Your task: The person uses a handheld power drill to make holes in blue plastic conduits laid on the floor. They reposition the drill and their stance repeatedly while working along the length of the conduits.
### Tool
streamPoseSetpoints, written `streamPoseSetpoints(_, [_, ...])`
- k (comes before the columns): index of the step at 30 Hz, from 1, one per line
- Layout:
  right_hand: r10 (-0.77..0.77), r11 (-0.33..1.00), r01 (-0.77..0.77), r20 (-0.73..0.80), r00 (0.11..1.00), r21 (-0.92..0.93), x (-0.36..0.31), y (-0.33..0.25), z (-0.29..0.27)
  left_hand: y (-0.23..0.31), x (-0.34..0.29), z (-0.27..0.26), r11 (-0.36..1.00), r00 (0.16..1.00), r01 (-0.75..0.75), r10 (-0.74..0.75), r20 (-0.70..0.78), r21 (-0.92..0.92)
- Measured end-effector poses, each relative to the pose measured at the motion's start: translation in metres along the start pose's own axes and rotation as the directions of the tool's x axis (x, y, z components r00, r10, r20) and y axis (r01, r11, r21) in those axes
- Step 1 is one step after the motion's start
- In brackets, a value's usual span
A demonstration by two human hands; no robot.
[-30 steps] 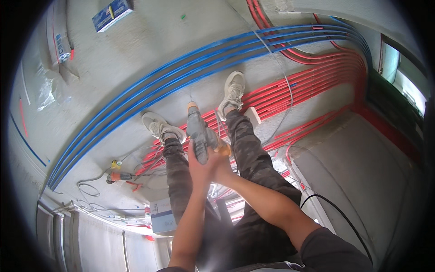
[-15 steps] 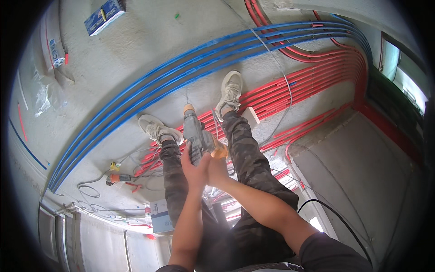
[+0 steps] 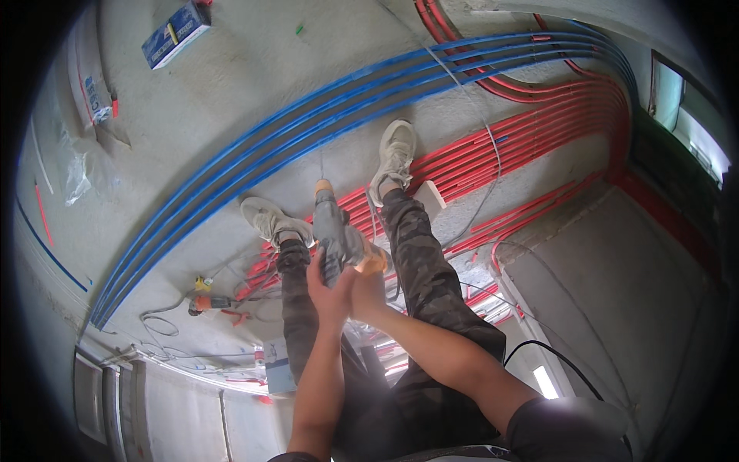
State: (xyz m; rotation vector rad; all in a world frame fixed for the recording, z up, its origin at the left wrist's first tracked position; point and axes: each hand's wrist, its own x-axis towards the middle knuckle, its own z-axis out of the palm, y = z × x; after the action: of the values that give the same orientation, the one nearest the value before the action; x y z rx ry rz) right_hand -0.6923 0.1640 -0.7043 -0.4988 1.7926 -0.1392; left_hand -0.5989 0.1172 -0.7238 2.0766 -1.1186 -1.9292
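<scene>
A grey hammer drill [image 3: 336, 231] with orange parts points away from me, between my shoes. Its thin bit [image 3: 322, 165] reaches to the concrete floor, in the gap between the blue pipes [image 3: 254, 158] and the red pipes [image 3: 477, 165]. My left hand [image 3: 329, 291] is closed around the drill's rear body. Closed on the grip side is my right hand [image 3: 368, 292], pressed against the left; its fingers are partly hidden. Whether the bit has entered the floor, I cannot tell.
My shoes [image 3: 396, 150] stand on either side of the drill. An orange power tool [image 3: 208, 303] with a grey cord lies at the left. A blue box [image 3: 175, 35] sits at the far left, and a small pale block [image 3: 431, 199] is beside my right leg. A thin cable crosses the pipes.
The view has shifted a little, so the floor and pipes sit slightly differently in it. Both hands keep their hold on the drill, which looks much the same.
</scene>
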Motion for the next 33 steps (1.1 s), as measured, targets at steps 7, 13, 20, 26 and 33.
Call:
streamPoseSetpoints(7, [0.013,0.981,0.01,0.119,0.993,-0.192,-0.004,-0.005,-0.007,0.015,-0.005,0.006,0.975,0.998,0.068,-0.07,-0.004,-0.21])
streamPoseSetpoints(13, [0.074,0.979,-0.042,0.153,0.985,-0.2,-0.001,-0.013,-0.014,0.015,-0.005,0.004,0.97,0.996,0.084,-0.086,0.001,-0.228])
streamPoseSetpoints(20, [0.167,0.984,-0.172,0.085,0.982,0.047,-0.005,-0.015,-0.011,0.015,-0.003,0.006,0.979,0.998,0.052,-0.055,-0.012,-0.198])
streamPoseSetpoints(26, [0.059,0.994,-0.045,0.143,0.988,-0.096,0.002,-0.01,-0.011,0.016,-0.002,0.005,0.975,0.998,0.063,-0.063,0.009,-0.212])
streamPoseSetpoints(33, [0.053,0.998,-0.052,0.063,0.997,-0.024,-0.001,-0.009,-0.006,0.023,-0.003,0.004,0.972,0.997,0.076,-0.072,0.026,-0.224])
